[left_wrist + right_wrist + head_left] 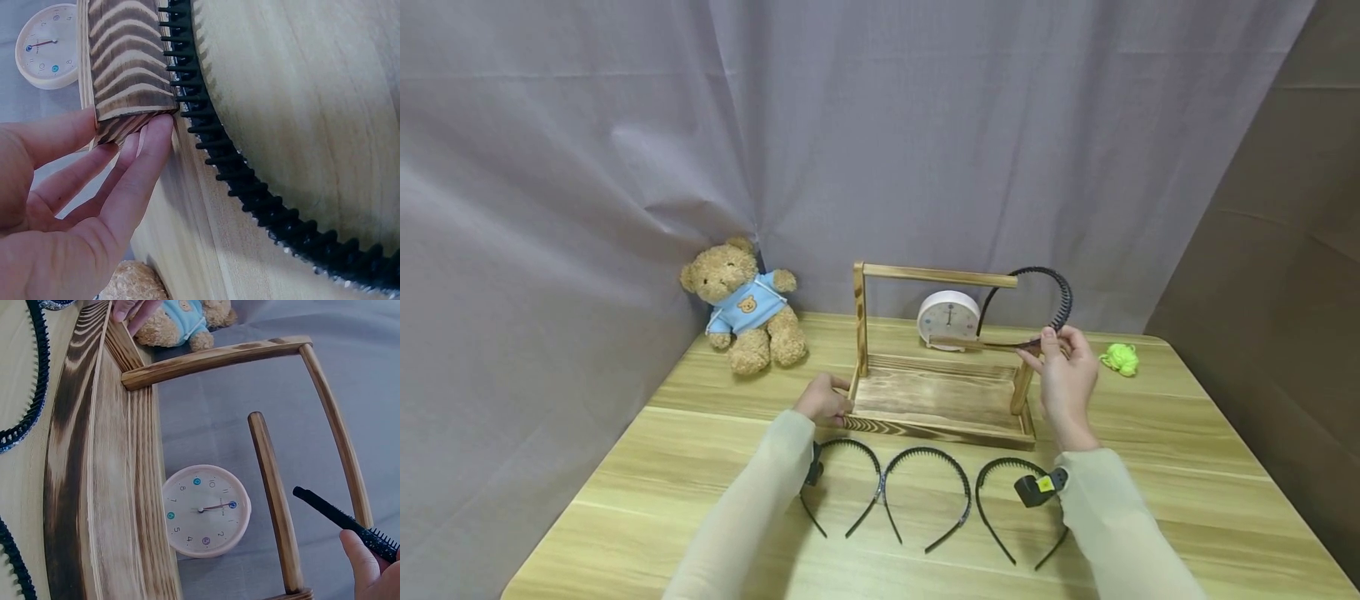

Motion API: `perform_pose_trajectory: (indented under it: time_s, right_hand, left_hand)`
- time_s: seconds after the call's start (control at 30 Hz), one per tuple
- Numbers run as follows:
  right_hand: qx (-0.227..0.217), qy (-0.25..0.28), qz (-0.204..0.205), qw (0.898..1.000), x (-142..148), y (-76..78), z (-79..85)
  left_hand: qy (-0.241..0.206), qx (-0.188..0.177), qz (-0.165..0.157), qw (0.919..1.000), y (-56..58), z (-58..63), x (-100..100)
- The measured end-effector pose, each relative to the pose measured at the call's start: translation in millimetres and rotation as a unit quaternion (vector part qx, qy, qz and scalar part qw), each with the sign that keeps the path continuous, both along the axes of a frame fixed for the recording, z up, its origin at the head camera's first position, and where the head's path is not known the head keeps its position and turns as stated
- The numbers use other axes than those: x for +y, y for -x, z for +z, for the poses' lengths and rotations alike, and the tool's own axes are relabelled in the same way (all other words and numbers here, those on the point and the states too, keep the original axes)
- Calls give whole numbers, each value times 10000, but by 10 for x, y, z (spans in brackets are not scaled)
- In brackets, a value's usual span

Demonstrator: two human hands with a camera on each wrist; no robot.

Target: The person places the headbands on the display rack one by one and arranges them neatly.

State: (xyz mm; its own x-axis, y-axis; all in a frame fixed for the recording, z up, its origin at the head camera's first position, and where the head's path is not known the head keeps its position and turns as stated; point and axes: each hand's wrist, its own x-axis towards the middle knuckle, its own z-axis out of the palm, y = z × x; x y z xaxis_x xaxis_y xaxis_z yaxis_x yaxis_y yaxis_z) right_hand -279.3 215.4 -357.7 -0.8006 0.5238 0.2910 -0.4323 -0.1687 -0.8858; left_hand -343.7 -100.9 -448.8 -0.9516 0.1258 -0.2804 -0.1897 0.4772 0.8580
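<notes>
A wooden rack (936, 434) with a tray base and two horizontal bars stands mid-table. My left hand (824, 399) grips its front left corner, thumb and fingers on either side of the wood (128, 62) in the left wrist view. A black toothed headband (1066, 302) is held up by my right hand (1066, 375), pinched between thumb and fingers. It stands near the right end of the upper bar (940, 275); whether the bar passes through it I cannot tell. In front of the rack lie three more headbands (874, 463), (966, 479), (981, 492).
Behind the rack stands a round white clock (950, 315). A teddy bear (747, 308) in a blue top sits at the back left. Bright green yarn (1122, 359) lies at the back right. Grey cloth (925, 150) hangs behind the table.
</notes>
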Motion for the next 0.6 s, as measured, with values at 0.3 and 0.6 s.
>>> perform_pose_trajectory:
  time_s: [0.3,0.6]
  right_hand:
    - [27,20,85,10000,-89,65,18]
    - [-119,-111,138,9998,-202,77,38]
  left_hand:
    - [-87,-27,25,10000,2,3,3]
    - [-138,-4,63,9999,-4,4,1]
